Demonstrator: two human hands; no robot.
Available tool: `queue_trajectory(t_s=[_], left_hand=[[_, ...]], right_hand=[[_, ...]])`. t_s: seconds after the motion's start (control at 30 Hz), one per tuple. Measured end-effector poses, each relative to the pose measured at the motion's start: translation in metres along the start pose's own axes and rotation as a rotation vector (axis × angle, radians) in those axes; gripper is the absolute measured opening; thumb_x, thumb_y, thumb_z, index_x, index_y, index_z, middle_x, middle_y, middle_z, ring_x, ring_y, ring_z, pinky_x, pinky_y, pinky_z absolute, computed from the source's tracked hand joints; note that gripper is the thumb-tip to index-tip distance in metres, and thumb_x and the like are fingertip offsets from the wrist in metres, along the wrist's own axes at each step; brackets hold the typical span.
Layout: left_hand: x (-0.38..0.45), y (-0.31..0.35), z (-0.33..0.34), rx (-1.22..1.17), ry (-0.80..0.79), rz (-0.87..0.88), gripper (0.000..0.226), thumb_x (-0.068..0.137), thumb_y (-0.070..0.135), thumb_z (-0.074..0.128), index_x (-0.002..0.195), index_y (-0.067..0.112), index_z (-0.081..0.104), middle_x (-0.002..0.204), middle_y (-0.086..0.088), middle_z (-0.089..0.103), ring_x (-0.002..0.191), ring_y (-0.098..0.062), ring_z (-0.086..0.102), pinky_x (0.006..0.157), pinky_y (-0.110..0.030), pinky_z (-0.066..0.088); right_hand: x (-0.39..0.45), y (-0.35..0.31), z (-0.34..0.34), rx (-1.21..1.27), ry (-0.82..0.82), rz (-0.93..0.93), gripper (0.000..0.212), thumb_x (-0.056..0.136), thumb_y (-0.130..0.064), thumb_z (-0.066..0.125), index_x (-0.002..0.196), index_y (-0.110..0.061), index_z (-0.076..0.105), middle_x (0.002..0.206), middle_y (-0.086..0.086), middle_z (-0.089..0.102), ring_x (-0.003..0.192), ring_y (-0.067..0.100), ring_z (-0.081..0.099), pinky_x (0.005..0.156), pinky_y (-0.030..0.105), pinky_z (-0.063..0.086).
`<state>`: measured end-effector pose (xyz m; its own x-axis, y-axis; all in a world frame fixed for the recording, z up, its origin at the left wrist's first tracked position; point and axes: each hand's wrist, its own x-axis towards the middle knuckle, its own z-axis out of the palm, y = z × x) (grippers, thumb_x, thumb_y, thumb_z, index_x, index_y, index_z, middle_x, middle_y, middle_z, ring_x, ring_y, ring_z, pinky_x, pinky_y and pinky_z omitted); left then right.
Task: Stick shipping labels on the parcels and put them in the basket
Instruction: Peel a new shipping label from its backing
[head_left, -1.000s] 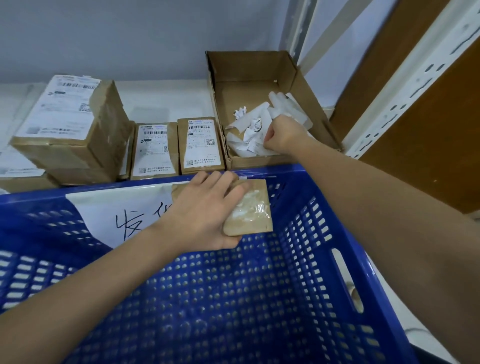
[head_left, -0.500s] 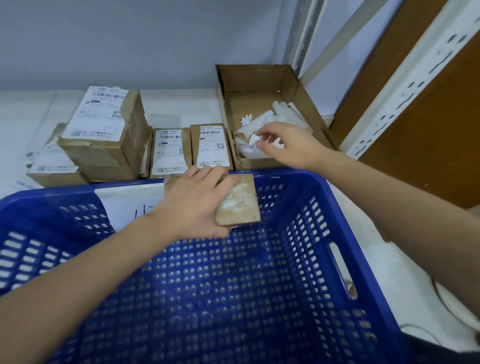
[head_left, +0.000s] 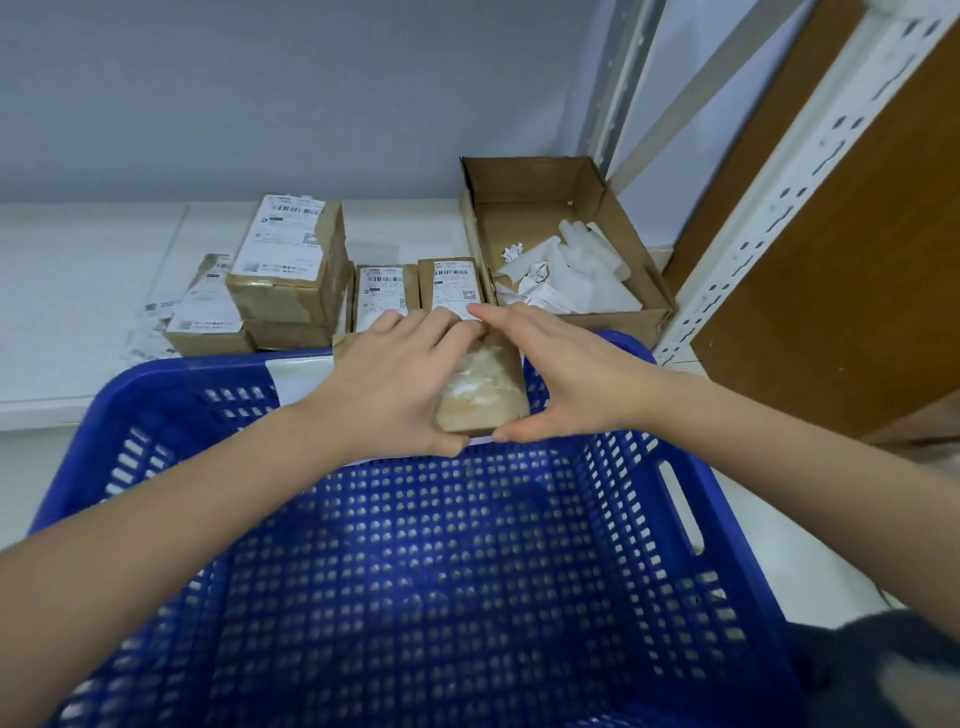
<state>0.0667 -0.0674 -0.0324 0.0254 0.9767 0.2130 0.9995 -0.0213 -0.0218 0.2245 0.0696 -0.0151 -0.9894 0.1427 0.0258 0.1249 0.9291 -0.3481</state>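
The blue basket (head_left: 415, 571) fills the lower half of the view, nothing showing on its perforated floor, with a white paper sign fixed to its far wall. Behind it on the white shelf (head_left: 78, 291) stand the labelled parcels: a tall stack (head_left: 291, 265) at the left and two small upright ones (head_left: 387, 296) just beside the open cardboard box (head_left: 566, 208), which holds crumpled label backings (head_left: 561, 280).

Over the basket's far rim sits the small brown parcel (head_left: 483, 389), its upper face glossy with clear tape and showing no label that can be made out. The left hand (head_left: 395, 384) holds it from the left, fingers laid over the far end and thumb under the near edge. The right hand (head_left: 561, 379), a second ago reaching into the cardboard box among the backings, has come across and now meets the parcel from the right, forefinger along its top and thumb at its near corner, so both hands clasp it together.

That shift suggests the waste has been dropped and the parcel is now being steadied with two hands, probably to press or check its label before lowering it into the basket
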Motion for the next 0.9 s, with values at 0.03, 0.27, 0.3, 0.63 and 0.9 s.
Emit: queue_trajectory(t_s=[0.03, 0.27, 0.3, 0.63, 0.9], left_hand=[[-0.005, 0.000, -0.004, 0.005, 0.001, -0.002, 0.096, 0.053, 0.065, 0.068, 0.126, 0.006, 0.049, 0.107, -0.006, 0.059, 0.090, -0.025, 0.060, 0.076, -0.037, 0.046], [-0.043, -0.009, -0.028, 0.131, -0.042, -0.137, 0.112, 0.051, 0.080, 0.044, 0.136, 0.007, 0.040, 0.110, -0.006, 0.059, 0.095, -0.024, 0.059, 0.081, -0.039, 0.047], [-0.049, -0.013, -0.029, 0.136, -0.049, -0.157, 0.111, 0.052, 0.080, 0.044, 0.136, 0.007, 0.040, 0.110, -0.006, 0.059, 0.095, -0.025, 0.060, 0.082, -0.039, 0.048], [-0.083, -0.035, -0.047, 0.148, -0.137, -0.146, 0.105, 0.052, 0.078, 0.052, 0.131, 0.009, 0.050, 0.102, 0.000, 0.060, 0.090, -0.020, 0.060, 0.081, -0.037, 0.048], [-0.103, -0.057, -0.048, 0.119, -0.102, -0.048, 0.101, 0.051, 0.077, 0.051, 0.129, 0.013, 0.046, 0.105, 0.001, 0.062, 0.091, -0.020, 0.063, 0.081, -0.035, 0.048]], right_hand=[[-0.001, -0.005, -0.001, 0.000, 0.009, -0.007, 0.106, 0.071, -0.047, 0.078, 0.150, -0.015, 0.016, 0.137, 0.002, 0.041, 0.123, 0.009, 0.036, 0.098, 0.017, 0.030], [-0.007, -0.027, -0.012, 0.019, -0.012, 0.011, 0.105, 0.071, -0.048, 0.078, 0.150, -0.021, 0.015, 0.141, -0.001, 0.037, 0.124, 0.004, 0.032, 0.101, 0.017, 0.027], [-0.009, -0.028, -0.014, 0.015, -0.017, 0.020, 0.105, 0.071, -0.049, 0.078, 0.150, -0.022, 0.014, 0.143, -0.002, 0.036, 0.127, 0.006, 0.032, 0.101, 0.016, 0.025], [0.001, -0.052, -0.001, -0.227, -0.043, -0.127, 0.097, 0.072, -0.056, 0.070, 0.149, -0.021, 0.023, 0.143, 0.003, 0.037, 0.127, 0.017, 0.038, 0.100, 0.031, 0.039], [0.030, -0.090, 0.015, -0.287, -0.158, -0.234, 0.101, 0.070, -0.057, 0.071, 0.150, -0.022, 0.020, 0.150, 0.008, 0.023, 0.134, 0.022, 0.027, 0.105, 0.037, 0.033]])
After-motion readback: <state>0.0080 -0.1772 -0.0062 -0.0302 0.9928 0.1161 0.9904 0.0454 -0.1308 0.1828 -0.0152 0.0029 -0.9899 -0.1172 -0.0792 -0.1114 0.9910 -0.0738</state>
